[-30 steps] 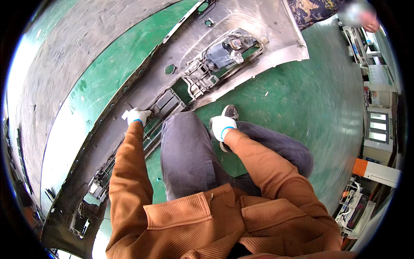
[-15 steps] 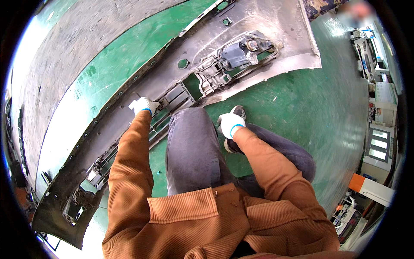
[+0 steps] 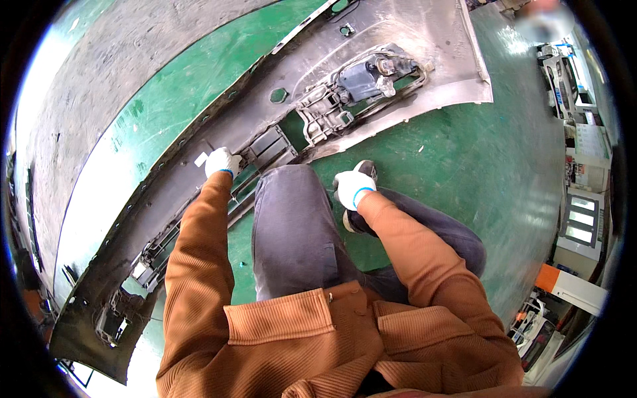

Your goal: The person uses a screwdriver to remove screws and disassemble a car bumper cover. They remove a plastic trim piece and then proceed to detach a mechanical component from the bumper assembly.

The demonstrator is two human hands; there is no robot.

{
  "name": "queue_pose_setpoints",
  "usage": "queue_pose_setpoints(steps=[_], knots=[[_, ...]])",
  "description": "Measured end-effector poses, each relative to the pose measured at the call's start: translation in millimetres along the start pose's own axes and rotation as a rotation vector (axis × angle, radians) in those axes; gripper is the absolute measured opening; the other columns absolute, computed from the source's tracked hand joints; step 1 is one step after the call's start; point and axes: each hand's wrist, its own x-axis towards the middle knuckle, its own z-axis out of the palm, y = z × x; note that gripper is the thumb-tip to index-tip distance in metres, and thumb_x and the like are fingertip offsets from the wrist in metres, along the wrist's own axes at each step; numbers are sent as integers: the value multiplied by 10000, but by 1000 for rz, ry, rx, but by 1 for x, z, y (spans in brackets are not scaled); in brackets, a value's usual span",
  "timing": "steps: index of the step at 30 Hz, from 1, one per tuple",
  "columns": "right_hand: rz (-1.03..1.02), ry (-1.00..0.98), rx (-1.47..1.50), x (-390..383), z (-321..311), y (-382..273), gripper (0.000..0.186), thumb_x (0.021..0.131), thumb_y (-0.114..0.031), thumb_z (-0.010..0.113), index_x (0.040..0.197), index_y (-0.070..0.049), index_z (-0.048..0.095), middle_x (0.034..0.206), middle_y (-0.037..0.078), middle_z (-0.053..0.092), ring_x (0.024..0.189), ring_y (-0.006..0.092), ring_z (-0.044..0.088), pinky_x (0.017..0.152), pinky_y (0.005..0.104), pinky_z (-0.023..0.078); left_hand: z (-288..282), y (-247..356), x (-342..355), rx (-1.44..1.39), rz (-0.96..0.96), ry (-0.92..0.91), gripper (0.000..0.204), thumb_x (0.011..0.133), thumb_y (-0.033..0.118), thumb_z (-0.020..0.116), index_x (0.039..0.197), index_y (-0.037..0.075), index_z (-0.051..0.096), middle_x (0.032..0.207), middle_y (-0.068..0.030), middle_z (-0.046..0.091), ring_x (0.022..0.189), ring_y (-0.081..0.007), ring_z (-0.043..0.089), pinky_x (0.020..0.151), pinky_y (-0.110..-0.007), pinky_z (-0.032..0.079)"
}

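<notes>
A large car bumper (image 3: 166, 182) lies inside-up on the floor, running from lower left to upper right in front of my legs. My left hand (image 3: 222, 161), in a white glove with a blue cuff, rests at its middle, beside the dark grille slats (image 3: 271, 147). The fingers there are mostly hidden behind the back of the glove. A small white tag (image 3: 200, 159) shows just left of that hand. My right hand (image 3: 354, 188), gloved the same way, is curled closed near my shoe (image 3: 365, 170), apart from the bumper. Whatever it may hold is hidden.
A fog lamp assembly (image 3: 365, 79) sits in the bumper's upper right part. The green floor (image 3: 424, 166) spreads to the right. Along the right edge stand other bumpers (image 3: 563, 86) and an orange-and-white box (image 3: 570, 288). Part of another person (image 3: 544, 23) appears at the upper right.
The view has shifted slightly. Both hands keep nearly the same places, and the bumper lies as before. The person at the upper right has moved partly out of sight.
</notes>
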Motion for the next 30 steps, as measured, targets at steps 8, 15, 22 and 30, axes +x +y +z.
queue_pose_setpoints(steps=[8,15,22,30], knots=[[-21,10,5,-1,1,1,270,946,-200,595,1084,-106,808,1154,183,771,1100,392,733,937,467,586,7,1,-3,18,9,63,406,865,409,714,1021,48,816,1079,-234,772,1055,-398,745,957,-462,581],[-42,-6,-26,5,4,6,272,938,-203,612,1092,-99,811,1160,192,769,1096,387,740,928,470,589,14,1,-1,13,17,100,401,867,409,719,1026,52,810,1091,-236,768,1059,-403,740,954,-466,580],[-50,-44,-70,3,-5,-3,278,944,-210,616,1103,-92,810,1160,194,771,1107,379,741,929,466,591,16,-9,2,-1,18,73,463,849,480,755,1036,58,805,1093,-233,769,1064,-393,739,957,-469,570],[-136,31,-144,-3,-3,2,260,902,-245,657,1078,-138,816,1104,168,787,1060,370,746,949,443,561,22,-40,-8,-339,19,111,610,955,611,675,1139,39,779,1049,-190,780,1046,-350,717,924,-417,534]])
